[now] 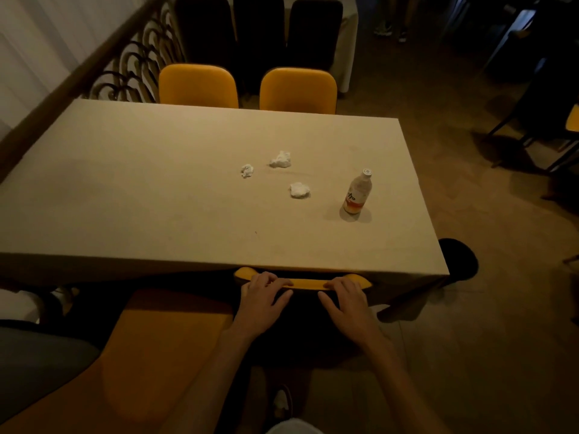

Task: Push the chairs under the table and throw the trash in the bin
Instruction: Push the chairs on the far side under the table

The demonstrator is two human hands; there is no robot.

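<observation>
A yellow chair (308, 282) stands tucked against the near edge of the beige table (141, 198); only the top of its backrest shows. My left hand (263, 296) and my right hand (347, 297) both grip that backrest top, fingers curled over it. On the table lie three crumpled white tissues (281, 159), (247, 170), (299, 190) and an upright, nearly empty bottle (356, 192) with a red and white label. A second yellow chair (163, 346) stands pulled out at my near left, its seat in plain view.
Two yellow chairs (198, 86), (298, 90) stand at the table's far side, dark chairs behind them. A curved railing (119, 67) runs along the left. A dark round object (460, 258) sits on the floor by the table's right corner. Open floor lies to the right.
</observation>
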